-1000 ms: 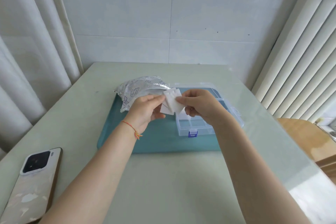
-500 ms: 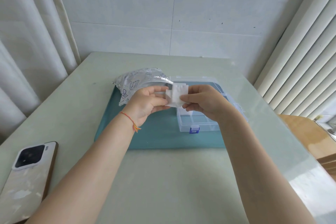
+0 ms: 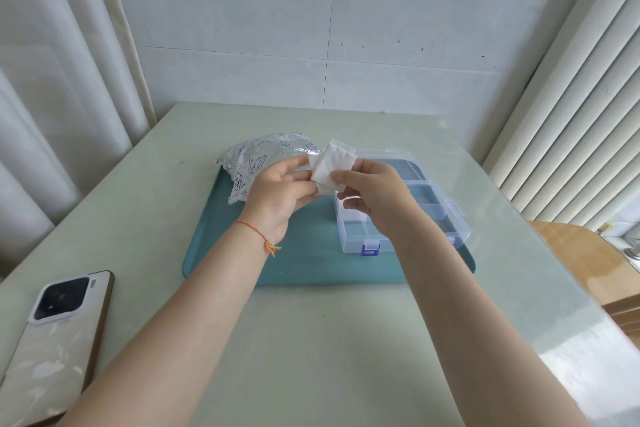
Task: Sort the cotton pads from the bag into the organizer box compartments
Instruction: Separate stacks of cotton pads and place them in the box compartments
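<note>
Both hands hold a small stack of white cotton pads [image 3: 333, 167] in the air above the teal tray [image 3: 304, 263]. My left hand [image 3: 280, 191] pinches the pads' left edge between thumb and fingers. My right hand [image 3: 374, 194] pinches their right side, its thumb across the front. The clear plastic organizer box [image 3: 426, 198] with blue latches lies open on the tray's right half, partly hidden behind my right hand. The silvery printed bag [image 3: 256, 163] lies at the tray's back left, behind my left hand.
A phone [image 3: 52, 343] lies face down near the table's front left edge. Curtains hang on the left, blinds on the right. A wooden surface [image 3: 585, 260] sits beyond the table's right edge. The pale green table [image 3: 311, 357] runs to the tiled wall.
The pads stay pinched between both hands, which have shifted slightly; the stack now fans out a little higher above the box's left edge. The view has tilted.
</note>
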The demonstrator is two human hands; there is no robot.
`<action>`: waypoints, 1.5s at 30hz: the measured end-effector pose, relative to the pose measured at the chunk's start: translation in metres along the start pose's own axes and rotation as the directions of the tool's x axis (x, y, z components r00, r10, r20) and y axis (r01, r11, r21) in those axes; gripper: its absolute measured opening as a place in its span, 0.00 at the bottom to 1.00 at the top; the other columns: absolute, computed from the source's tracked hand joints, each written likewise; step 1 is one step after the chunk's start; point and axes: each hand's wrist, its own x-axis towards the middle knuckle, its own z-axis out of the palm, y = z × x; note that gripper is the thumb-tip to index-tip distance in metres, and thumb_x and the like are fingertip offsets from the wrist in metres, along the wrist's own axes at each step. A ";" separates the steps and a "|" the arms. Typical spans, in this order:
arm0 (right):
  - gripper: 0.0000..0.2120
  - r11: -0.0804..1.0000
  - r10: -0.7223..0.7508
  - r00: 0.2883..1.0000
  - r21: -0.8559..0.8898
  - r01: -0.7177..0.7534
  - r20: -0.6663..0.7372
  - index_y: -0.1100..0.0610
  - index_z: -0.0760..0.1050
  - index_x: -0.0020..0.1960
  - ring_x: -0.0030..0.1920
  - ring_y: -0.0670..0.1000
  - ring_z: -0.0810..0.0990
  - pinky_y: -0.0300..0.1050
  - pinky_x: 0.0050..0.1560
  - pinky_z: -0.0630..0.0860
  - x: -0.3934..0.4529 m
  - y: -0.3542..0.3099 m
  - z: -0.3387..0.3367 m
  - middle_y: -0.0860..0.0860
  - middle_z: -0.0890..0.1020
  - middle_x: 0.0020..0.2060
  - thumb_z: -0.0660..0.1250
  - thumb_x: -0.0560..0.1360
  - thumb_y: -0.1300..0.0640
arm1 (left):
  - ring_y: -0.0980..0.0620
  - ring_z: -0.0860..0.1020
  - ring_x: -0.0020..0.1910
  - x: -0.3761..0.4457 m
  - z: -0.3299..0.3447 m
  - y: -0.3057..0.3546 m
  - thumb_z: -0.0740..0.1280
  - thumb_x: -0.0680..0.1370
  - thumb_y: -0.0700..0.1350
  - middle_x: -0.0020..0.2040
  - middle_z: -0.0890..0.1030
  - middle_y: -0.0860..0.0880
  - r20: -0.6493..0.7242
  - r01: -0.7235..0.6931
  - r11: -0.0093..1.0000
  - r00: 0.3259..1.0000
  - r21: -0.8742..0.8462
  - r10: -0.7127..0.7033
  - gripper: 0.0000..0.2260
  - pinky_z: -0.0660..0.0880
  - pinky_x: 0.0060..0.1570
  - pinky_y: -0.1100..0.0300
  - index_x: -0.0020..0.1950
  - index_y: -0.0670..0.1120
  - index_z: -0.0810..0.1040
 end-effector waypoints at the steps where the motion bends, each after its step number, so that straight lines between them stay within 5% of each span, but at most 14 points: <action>1: 0.03 1.000 0.001 1.000 -0.015 -0.001 -0.010 0.60 0.78 0.47 0.32 0.48 0.77 0.39 0.32 0.75 0.000 0.000 0.000 0.52 0.80 0.35 0.70 0.75 0.62 | 0.48 0.83 0.46 0.000 0.000 0.000 0.65 0.75 0.26 0.51 0.83 0.43 0.013 0.007 1.000 1.000 -0.023 -0.006 0.21 0.80 0.44 0.62 0.66 0.39 0.74; 7: 0.06 0.998 -0.006 1.000 -0.069 0.006 -0.004 0.61 0.75 0.47 0.30 0.49 0.75 0.42 0.33 0.73 -0.001 0.000 0.004 0.52 0.78 0.34 0.72 0.74 0.60 | 0.50 0.83 0.45 0.002 0.001 -0.002 0.66 0.74 0.25 0.48 0.84 0.46 -0.031 -0.004 0.997 1.000 -0.071 0.002 0.19 0.80 0.47 0.61 0.61 0.40 0.77; 14: 0.07 0.990 -0.039 0.998 -0.135 0.034 -0.038 0.61 0.74 0.44 0.30 0.49 0.75 0.41 0.32 0.74 -0.001 0.002 0.007 0.53 0.79 0.34 0.72 0.73 0.61 | 0.48 0.83 0.42 -0.002 0.003 0.005 0.56 0.77 0.31 0.46 0.85 0.43 0.023 0.049 0.990 0.999 -0.134 -0.047 0.15 0.80 0.42 0.60 0.53 0.41 0.81; 22: 0.10 0.982 -0.059 0.998 -0.181 0.058 0.000 0.57 0.72 0.38 0.30 0.50 0.76 0.41 0.31 0.72 -0.002 0.002 0.005 0.53 0.79 0.32 0.73 0.73 0.61 | 0.45 0.83 0.43 0.001 -0.003 0.000 0.65 0.80 0.39 0.51 0.83 0.40 -0.096 0.071 0.995 0.992 -0.073 -0.078 0.06 0.82 0.43 0.55 0.54 0.41 0.79; 27: 0.04 0.974 -0.080 0.993 -0.205 0.097 0.091 0.62 0.79 0.46 0.30 0.48 0.74 0.39 0.31 0.71 -0.005 -0.007 -0.008 0.51 0.79 0.34 0.69 0.77 0.61 | 0.48 0.83 0.37 0.001 -0.007 0.003 0.66 0.80 0.40 0.46 0.83 0.43 -0.177 0.105 0.994 0.979 -0.006 -0.104 0.03 0.81 0.34 0.57 0.49 0.44 0.81; 31: 0.07 0.917 -0.001 0.972 -0.387 0.096 0.237 0.59 0.78 0.44 0.29 0.49 0.72 0.42 0.33 0.70 -0.008 -0.012 -0.015 0.52 0.79 0.33 0.66 0.79 0.58 | 0.45 0.82 0.40 0.001 -0.005 0.004 0.66 0.80 0.40 0.46 0.82 0.42 -0.116 0.137 0.988 0.985 0.069 -0.128 0.04 0.81 0.34 0.57 0.49 0.43 0.81; 35: 0.14 0.788 0.027 0.973 -0.603 0.122 0.231 0.59 0.74 0.37 0.27 0.50 0.71 0.38 0.32 0.69 -0.011 -0.014 -0.013 0.52 0.78 0.29 0.67 0.78 0.52 | 0.44 0.82 0.41 -0.002 -0.003 0.005 0.65 0.80 0.39 0.48 0.83 0.38 -0.003 0.150 0.983 0.989 0.103 -0.150 0.10 0.81 0.36 0.56 0.58 0.37 0.80; 39: 0.18 0.742 0.015 0.980 -0.660 0.122 0.198 0.57 0.71 0.33 0.19 0.43 0.67 0.31 0.24 0.64 -0.011 -0.015 -0.014 0.43 0.73 0.18 0.66 0.79 0.53 | 0.44 0.84 0.43 -0.002 -0.003 0.006 0.64 0.80 0.41 0.48 0.85 0.39 0.039 0.152 0.983 0.987 0.101 -0.157 0.09 0.83 0.43 0.54 0.56 0.40 0.81; 45: 0.19 0.712 -0.008 0.988 -0.693 0.113 0.153 0.55 0.72 0.33 0.21 0.45 0.69 0.39 0.30 0.67 -0.008 -0.012 -0.011 0.43 0.74 0.19 0.67 0.78 0.47 | 0.45 0.84 0.44 -0.005 -0.001 0.004 0.67 0.79 0.42 0.52 0.84 0.38 0.106 0.140 0.983 0.983 0.120 -0.153 0.06 0.83 0.43 0.55 0.54 0.41 0.81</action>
